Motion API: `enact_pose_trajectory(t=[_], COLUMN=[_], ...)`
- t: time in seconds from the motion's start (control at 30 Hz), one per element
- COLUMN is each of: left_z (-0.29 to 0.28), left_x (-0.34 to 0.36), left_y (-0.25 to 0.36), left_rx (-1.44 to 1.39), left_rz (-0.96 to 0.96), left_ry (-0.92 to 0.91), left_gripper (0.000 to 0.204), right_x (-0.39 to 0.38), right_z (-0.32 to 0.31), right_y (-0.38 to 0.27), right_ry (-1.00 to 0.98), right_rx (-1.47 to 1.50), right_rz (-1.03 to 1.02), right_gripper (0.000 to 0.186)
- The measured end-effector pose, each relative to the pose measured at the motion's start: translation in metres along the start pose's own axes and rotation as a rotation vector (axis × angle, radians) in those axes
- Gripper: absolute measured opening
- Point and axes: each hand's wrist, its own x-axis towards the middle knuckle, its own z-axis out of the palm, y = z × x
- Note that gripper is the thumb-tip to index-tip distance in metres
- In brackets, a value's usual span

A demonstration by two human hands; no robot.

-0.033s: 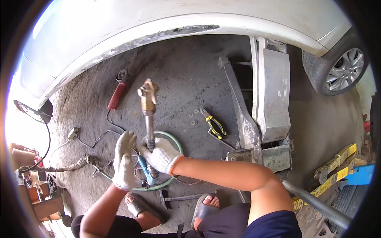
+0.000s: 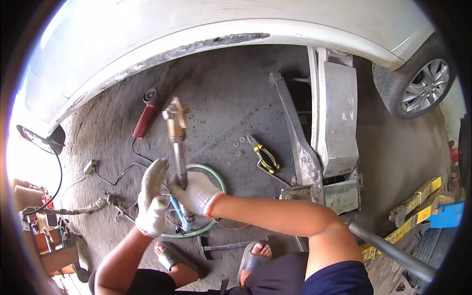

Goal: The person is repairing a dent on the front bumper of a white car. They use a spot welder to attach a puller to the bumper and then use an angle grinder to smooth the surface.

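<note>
My right hand [image 2: 196,191], in a white knit glove with an orange cuff, is closed round the shaft of a long metal tool with a brass-coloured head [image 2: 176,123]. Its head points away from me, slightly blurred. A light-blue handle [image 2: 180,212] shows below the grip, in front of a coiled green hose [image 2: 216,172]. Just left of the shaft, my gloved left hand [image 2: 151,199] is raised with its fingers stretched out. Nothing shows in it, and I cannot tell whether it touches the tool.
A white car [image 2: 196,14] with a scraped sill spans the far side. A red angle grinder [image 2: 145,121], yellow-black pliers [image 2: 266,158] and small washers [image 2: 239,153] lie on the floor. A hammer [image 2: 223,246] lies by my feet. A large floor jack [image 2: 339,118] stands at right.
The tool's head has swung slightly left. My left hand has turned a little, its fingers closer together. My right hand keeps its grip on the shaft.
</note>
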Motion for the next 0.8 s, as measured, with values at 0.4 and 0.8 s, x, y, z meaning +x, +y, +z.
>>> enact_pose_trajectory(t=[0.4,0.8], left_z=[-0.049,-0.07], left_x=[-0.02,-0.029], left_y=[0.06,0.066], left_rx=[-0.26,-0.43], left_rz=[-0.521,-0.216], left_ry=[-0.148,0.477], left_gripper=[0.043,0.024], right_x=[-0.004,0.023], right_z=[-0.141,-0.159], right_y=[0.158,0.226], right_ry=[0.052,0.241], right_rx=[-0.991,0.378], right_rz=[0.544,0.73], right_gripper=[0.042,0.018])
